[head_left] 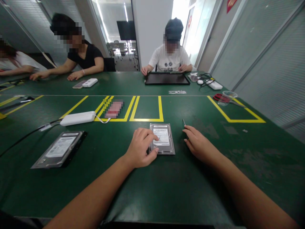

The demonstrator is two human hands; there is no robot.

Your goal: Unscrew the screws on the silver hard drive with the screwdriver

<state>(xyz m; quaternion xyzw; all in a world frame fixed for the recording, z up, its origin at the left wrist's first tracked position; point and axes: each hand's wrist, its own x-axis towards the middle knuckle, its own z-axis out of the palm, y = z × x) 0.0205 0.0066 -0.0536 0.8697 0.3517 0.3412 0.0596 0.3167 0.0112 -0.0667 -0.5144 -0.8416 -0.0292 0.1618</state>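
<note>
A silver hard drive (168, 148) with a white label lies flat on the green table in front of me. My left hand (142, 147) grips it from the left side, with the thumb and fingers resting on its top face. To the right of the drive, apart from it, my right hand (196, 141) is closed around a small screwdriver (183, 122). Its thin metal shaft points up and away from me, and the fingers hide most of its handle. A second hard drive (59, 148) lies at the left, beyond reach of either hand's fingers.
A white power bank (77, 118) with cables joins a pink phone (114, 109). Yellow tape (146, 120) marks the table (152, 197). At the right stand a clear plastic cup (227, 98) and a red-handled tool (220, 98). Across, a person (170, 58) handles a dark flat panel (167, 78); others sit left.
</note>
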